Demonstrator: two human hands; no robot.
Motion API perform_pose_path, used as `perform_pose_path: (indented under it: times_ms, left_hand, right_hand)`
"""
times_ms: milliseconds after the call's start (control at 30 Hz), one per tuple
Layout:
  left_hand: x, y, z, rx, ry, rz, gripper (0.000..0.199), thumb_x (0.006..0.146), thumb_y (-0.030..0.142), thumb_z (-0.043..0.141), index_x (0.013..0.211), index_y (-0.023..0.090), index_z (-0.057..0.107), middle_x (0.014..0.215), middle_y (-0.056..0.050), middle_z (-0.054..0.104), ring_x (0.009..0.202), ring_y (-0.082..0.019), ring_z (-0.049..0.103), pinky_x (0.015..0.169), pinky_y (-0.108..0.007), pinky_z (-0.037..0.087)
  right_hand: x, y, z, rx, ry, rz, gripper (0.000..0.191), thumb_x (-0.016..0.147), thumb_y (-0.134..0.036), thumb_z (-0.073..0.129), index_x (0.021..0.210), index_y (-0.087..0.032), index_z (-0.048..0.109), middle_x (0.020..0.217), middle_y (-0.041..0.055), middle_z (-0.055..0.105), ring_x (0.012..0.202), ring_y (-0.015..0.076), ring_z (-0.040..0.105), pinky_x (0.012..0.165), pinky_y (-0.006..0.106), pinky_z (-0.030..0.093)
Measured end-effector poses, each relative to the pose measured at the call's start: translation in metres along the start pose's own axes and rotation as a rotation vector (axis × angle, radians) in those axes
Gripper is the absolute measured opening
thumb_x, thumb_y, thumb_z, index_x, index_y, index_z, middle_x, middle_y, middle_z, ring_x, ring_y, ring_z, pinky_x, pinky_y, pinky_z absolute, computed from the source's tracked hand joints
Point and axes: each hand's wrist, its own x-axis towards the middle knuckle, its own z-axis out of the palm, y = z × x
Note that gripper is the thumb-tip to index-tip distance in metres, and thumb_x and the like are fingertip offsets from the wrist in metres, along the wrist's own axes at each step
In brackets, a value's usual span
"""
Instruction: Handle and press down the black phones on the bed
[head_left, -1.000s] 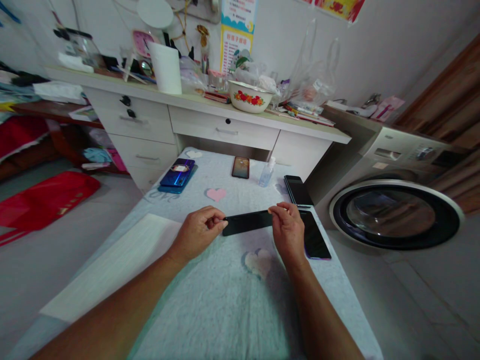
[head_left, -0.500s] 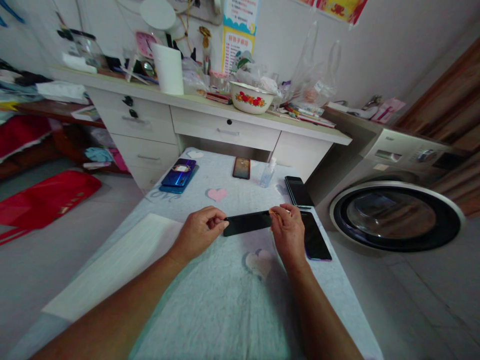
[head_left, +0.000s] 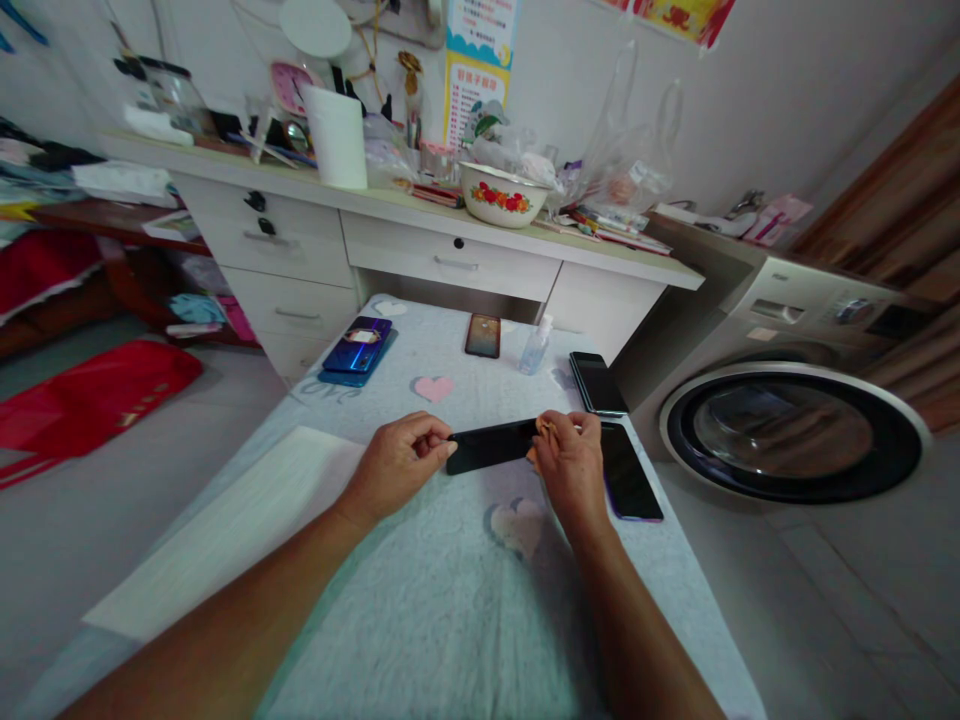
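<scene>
A black smartphone [head_left: 491, 447] is held sideways just over the cloth-covered table [head_left: 450, 610]. My left hand [head_left: 401, 460] is closed, pinching the phone's left end between thumb and fingers. At the other end, my right hand [head_left: 571, 462] is closed on a small orange cloth [head_left: 543, 440], pressed against the phone's right end; part of the cloth is hidden under the fingers. Just right of that hand lies another dark phone [head_left: 634, 480], screen up. Behind it sits a stack of phones [head_left: 598, 383].
Blue phones [head_left: 358, 348] lie stacked at the far left, a brown-backed phone [head_left: 483, 336] and a clear spray bottle [head_left: 535, 346] at the back. A white sheet [head_left: 225, 530] covers the left side. Beyond are a white desk [head_left: 450, 262] and a washing machine [head_left: 787, 400].
My right hand has shifted slightly left along the phone's right end, and more of the orange cloth shows. My left hand and the phone are almost unmoved.
</scene>
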Motion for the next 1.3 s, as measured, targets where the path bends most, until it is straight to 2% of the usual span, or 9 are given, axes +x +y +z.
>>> perform_pose_path:
  times_ms: [267, 533, 667, 767, 900, 1067, 1133, 1200, 1300]
  left_hand:
    - [0.000, 0.000, 0.000, 0.002, 0.000, 0.005, 0.008, 0.077, 0.025, 0.063, 0.078, 0.018, 0.064, 0.066, 0.003, 0.057, 0.058, -0.010, 0.054, 0.056, -0.022, 0.043]
    - [0.000, -0.001, 0.000, -0.008, 0.001, -0.003, 0.009, 0.077, 0.026, 0.063, 0.079, 0.018, 0.064, 0.066, 0.003, 0.057, 0.058, -0.010, 0.054, 0.056, -0.022, 0.043]
    - [0.000, 0.000, 0.000, -0.003, 0.003, -0.006, 0.008, 0.077, 0.026, 0.063, 0.077, 0.018, 0.064, 0.066, 0.003, 0.057, 0.058, -0.010, 0.053, 0.055, -0.022, 0.042]
    - [0.000, 0.000, 0.000, -0.005, 0.001, -0.006, 0.008, 0.077, 0.025, 0.063, 0.078, 0.018, 0.064, 0.066, 0.003, 0.057, 0.058, -0.010, 0.053, 0.055, -0.022, 0.042]
    - [0.000, 0.000, 0.000, -0.008, -0.003, -0.010, 0.007, 0.078, 0.025, 0.063, 0.078, 0.018, 0.064, 0.066, 0.003, 0.056, 0.058, -0.010, 0.053, 0.056, -0.023, 0.042]
    - [0.000, 0.000, 0.000, -0.019, -0.003, -0.005, 0.008, 0.077, 0.025, 0.063, 0.078, 0.017, 0.064, 0.066, 0.003, 0.056, 0.058, -0.010, 0.053, 0.055, -0.023, 0.042]
    - [0.000, 0.000, 0.000, -0.020, -0.002, -0.003, 0.008, 0.077, 0.025, 0.063, 0.078, 0.017, 0.064, 0.066, 0.003, 0.056, 0.058, -0.010, 0.053, 0.056, -0.022, 0.042]
    - [0.000, -0.001, 0.000, -0.015, -0.001, -0.003, 0.008, 0.078, 0.025, 0.063, 0.079, 0.017, 0.064, 0.066, 0.003, 0.056, 0.058, -0.010, 0.053, 0.056, -0.022, 0.042]
    - [0.000, -0.001, 0.000, -0.007, 0.001, -0.005, 0.008, 0.077, 0.025, 0.063, 0.079, 0.017, 0.064, 0.066, 0.003, 0.056, 0.058, -0.010, 0.053, 0.055, -0.022, 0.042]
  right_hand:
    - [0.002, 0.001, -0.003, -0.070, -0.043, 0.008, 0.025, 0.085, -0.016, 0.047, 0.097, -0.020, 0.068, 0.082, 0.0047, 0.055, 0.078, 0.0184, 0.054, 0.075, 0.032, 0.044]
    - [0.004, 0.006, -0.010, 0.027, -0.070, 0.047, 0.023, 0.086, -0.020, 0.047, 0.094, -0.021, 0.068, 0.080, 0.0037, 0.055, 0.075, 0.0175, 0.055, 0.071, 0.030, 0.043]
    - [0.005, 0.012, -0.011, 0.232, -0.113, 0.132, 0.017, 0.084, -0.024, 0.051, 0.091, -0.020, 0.067, 0.087, 0.0051, 0.060, 0.080, 0.0182, 0.057, 0.073, 0.031, 0.046]
    - [0.005, 0.012, -0.012, 0.491, -0.195, 0.289, 0.017, 0.082, -0.032, 0.056, 0.091, -0.019, 0.063, 0.079, 0.0022, 0.060, 0.065, 0.0148, 0.056, 0.058, 0.026, 0.044]
    - [0.007, 0.006, -0.018, 0.761, -0.265, 0.491, 0.018, 0.080, -0.035, 0.061, 0.089, -0.020, 0.060, 0.059, -0.0053, 0.050, 0.046, 0.0090, 0.042, 0.041, 0.019, 0.031]
    - [0.010, 0.001, -0.023, 1.067, -0.272, 0.581, 0.019, 0.077, -0.033, 0.063, 0.088, -0.022, 0.051, 0.070, -0.0042, 0.059, 0.041, 0.0052, 0.036, 0.035, 0.016, 0.025]
    - [0.010, 0.000, -0.023, 1.162, -0.313, 0.596, 0.021, 0.078, -0.034, 0.062, 0.089, -0.024, 0.047, 0.067, -0.0057, 0.058, 0.038, 0.0050, 0.034, 0.033, 0.015, 0.023]
    - [0.009, -0.002, -0.023, 1.222, -0.348, 0.607, 0.023, 0.079, -0.035, 0.063, 0.089, -0.024, 0.045, 0.061, -0.0080, 0.055, 0.037, 0.0055, 0.037, 0.032, 0.014, 0.026]
    - [0.007, -0.004, -0.022, 1.300, -0.378, 0.603, 0.026, 0.080, -0.035, 0.066, 0.089, -0.025, 0.045, 0.062, -0.0081, 0.053, 0.048, 0.0097, 0.055, 0.041, 0.018, 0.043]
